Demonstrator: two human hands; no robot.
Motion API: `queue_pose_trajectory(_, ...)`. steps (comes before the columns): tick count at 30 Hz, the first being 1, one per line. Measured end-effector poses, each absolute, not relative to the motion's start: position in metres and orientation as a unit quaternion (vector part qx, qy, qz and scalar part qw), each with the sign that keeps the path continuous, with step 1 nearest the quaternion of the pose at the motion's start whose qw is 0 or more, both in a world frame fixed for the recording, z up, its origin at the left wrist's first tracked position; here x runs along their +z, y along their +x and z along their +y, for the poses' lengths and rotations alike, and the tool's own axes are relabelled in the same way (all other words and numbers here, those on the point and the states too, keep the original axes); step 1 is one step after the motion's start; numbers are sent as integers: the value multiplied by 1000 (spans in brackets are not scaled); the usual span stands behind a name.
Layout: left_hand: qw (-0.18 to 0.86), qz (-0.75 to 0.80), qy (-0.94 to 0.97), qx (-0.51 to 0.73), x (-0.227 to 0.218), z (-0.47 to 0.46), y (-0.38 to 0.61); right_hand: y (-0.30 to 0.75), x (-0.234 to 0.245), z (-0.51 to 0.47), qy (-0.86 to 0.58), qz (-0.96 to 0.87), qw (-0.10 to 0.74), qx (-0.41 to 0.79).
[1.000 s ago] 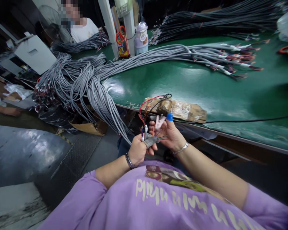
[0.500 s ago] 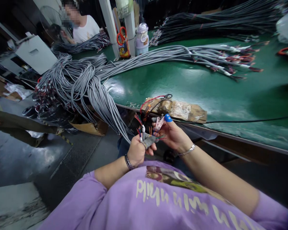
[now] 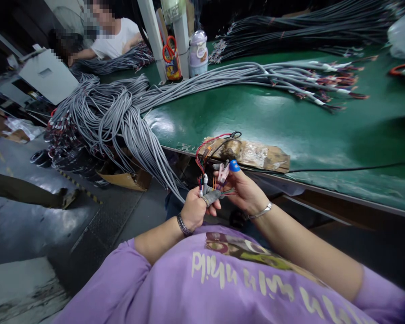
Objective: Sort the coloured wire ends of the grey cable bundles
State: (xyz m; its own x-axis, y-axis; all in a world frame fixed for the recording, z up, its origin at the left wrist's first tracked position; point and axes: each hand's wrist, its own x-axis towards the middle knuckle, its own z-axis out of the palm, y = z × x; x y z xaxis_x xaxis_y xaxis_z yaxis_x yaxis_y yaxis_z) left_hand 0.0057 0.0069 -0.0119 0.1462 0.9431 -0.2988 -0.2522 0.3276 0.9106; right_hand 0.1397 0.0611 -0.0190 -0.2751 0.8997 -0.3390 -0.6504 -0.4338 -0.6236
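Observation:
My left hand (image 3: pixel 195 209) is closed around the ends of grey cables (image 3: pixel 205 181), whose thin red, blue, orange and green wires fan out above and beside the fingers. A grey cover (image 3: pixel 212 197) wraps its thumb. Just to the right, my right hand (image 3: pixel 248 192) pinches a small pale pink clip-like piece (image 3: pixel 223 173) close to the wires. A blue cover (image 3: pixel 234 166) sits on the right thumb. The fingertips behind the pink piece are partly hidden, and its exact kind is unclear.
A large bundle of grey cables (image 3: pixel 121 112) drapes over the left table edge. More lie across the green table (image 3: pixel 256 108). A taped cardboard piece (image 3: pixel 266 156) sits at the front edge. Behind are orange-handled scissors (image 3: pixel 169 49), a lilac bottle (image 3: pixel 199 54), black cables (image 3: pixel 290 38) and another person (image 3: pixel 113 42).
The wires above my left hand have swung right and upright, and the hand has shifted slightly right. My right hand barely moves. The person at the back has changed arm position; a walker's leg moved left.

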Motion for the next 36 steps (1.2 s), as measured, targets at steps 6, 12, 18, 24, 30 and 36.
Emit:
queue_pose_trajectory(6, 667, 463, 371, 451, -10, 0, -2, 143, -15, 58, -317, -212, 492, 783)
queue_pose_trajectory(12, 651, 471, 358, 476, -8, -4, -3, 144, -11, 55, -325, -229, 498, 771)
queue_pose_trajectory(18, 648, 470, 354, 483, -11, 0, 4, 142, -19, 58, -328, -255, 516, 749)
queue_pose_trajectory(24, 651, 474, 355, 476, -13, 2, 8, 146, -23, 60, -313, -239, 485, 781)
queue_pose_trajectory(30, 657, 489, 341, 462, -15, 3, 11, 148, -19, 59, -314, -221, 476, 792)
queue_pose_trajectory(36, 668, 474, 337, 463, -16, 3, 10, 148, -19, 59, -316, -230, 476, 788)
